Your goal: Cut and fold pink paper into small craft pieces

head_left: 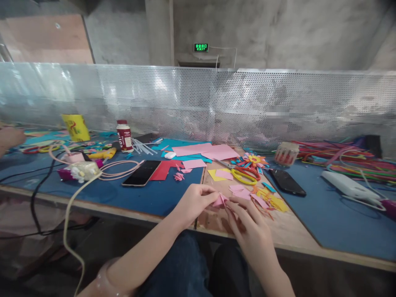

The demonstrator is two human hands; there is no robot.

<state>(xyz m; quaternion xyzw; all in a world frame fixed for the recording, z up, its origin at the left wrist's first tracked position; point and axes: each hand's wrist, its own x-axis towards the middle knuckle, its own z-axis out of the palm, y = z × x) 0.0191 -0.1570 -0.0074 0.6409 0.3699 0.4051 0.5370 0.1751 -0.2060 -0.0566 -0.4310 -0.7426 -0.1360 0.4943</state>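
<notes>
The person's left hand [193, 202] and right hand [247, 225] meet over the bare wooden board [287, 231] at the near edge of the table, with a small pink paper piece [220, 201] held between them, just above the surface. The left thumb and fingertips are closed on its left side. The right fingertips pinch its right side, the other fingers loosely curled below. The piece looks already folded into a small pointed shape, so the work in hand seems to be creasing a fold. A further crease would call for one hand to hold the piece firm while the other presses along the edge. Pink and yellow paper scraps [269, 200] lie just beyond the hands. Farther back are yellow-handled scissors [244, 175] and a finished paper flower [254, 159]. A dark phone [141, 173] rests on the blue mat to the left.
</notes>
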